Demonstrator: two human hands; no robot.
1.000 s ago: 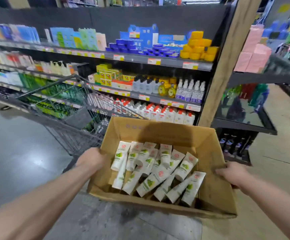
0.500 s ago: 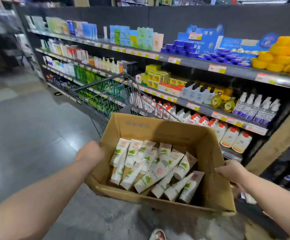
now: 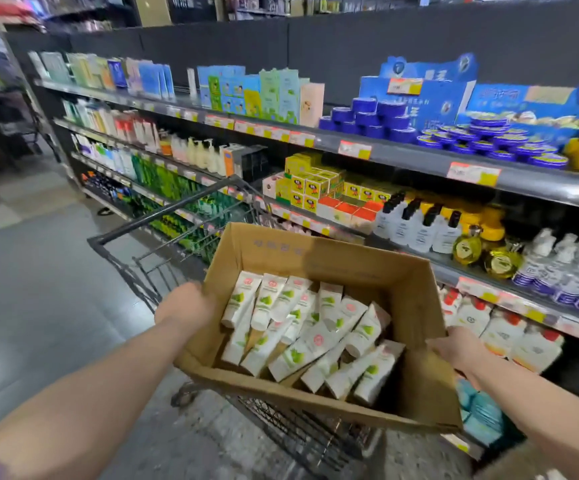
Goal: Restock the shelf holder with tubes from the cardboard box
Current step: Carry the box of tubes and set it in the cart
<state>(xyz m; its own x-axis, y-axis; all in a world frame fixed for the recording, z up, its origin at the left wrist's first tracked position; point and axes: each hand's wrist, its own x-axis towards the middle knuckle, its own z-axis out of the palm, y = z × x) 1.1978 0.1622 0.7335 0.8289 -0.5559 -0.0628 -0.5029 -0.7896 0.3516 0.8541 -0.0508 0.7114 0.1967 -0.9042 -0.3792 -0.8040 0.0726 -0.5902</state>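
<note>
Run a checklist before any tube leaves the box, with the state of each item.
1. Left hand holds the cardboard box at its left wall: ok.
2. Right hand holds the right wall: ok.
3. Tubes are in the box, lying loose in a pile: ok.
4. One hand is free to pick up a tube: not ok, both hold the box.
5. Box rests on a support: cannot tell. It is above the shopping cart, but contact is hidden.
6. Shelf holder to restock is in view: cannot tell. No matching tubes show plainly on the shelves.
</note>
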